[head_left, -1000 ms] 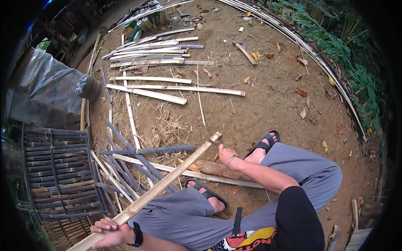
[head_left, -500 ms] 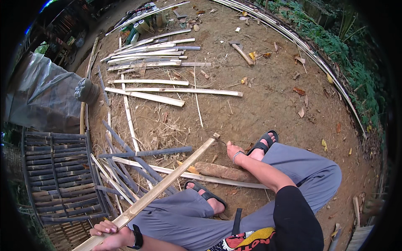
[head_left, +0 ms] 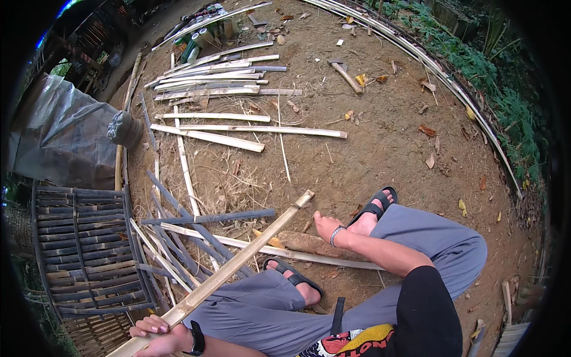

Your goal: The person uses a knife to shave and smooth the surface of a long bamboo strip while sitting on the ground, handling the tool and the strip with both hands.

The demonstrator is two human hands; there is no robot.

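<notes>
open dirt (head_left: 380, 157) ahead of right hand (head_left: 329, 227); held slat (head_left: 235, 262), crossed dark strips (head_left: 238, 214) block leftward.

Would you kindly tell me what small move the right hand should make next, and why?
I would probably ease the right hand slightly toward the far end of the pale bamboo strip: the left hand grips the strip lower down, and the right hand is just beside that end. Whether the right hand holds a tool is too unclear to tell.

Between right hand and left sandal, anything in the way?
Yes. In the head view, a brown log-like lump comes first, wood or stone unclear, then a pale strip on the sandal's side.
</notes>
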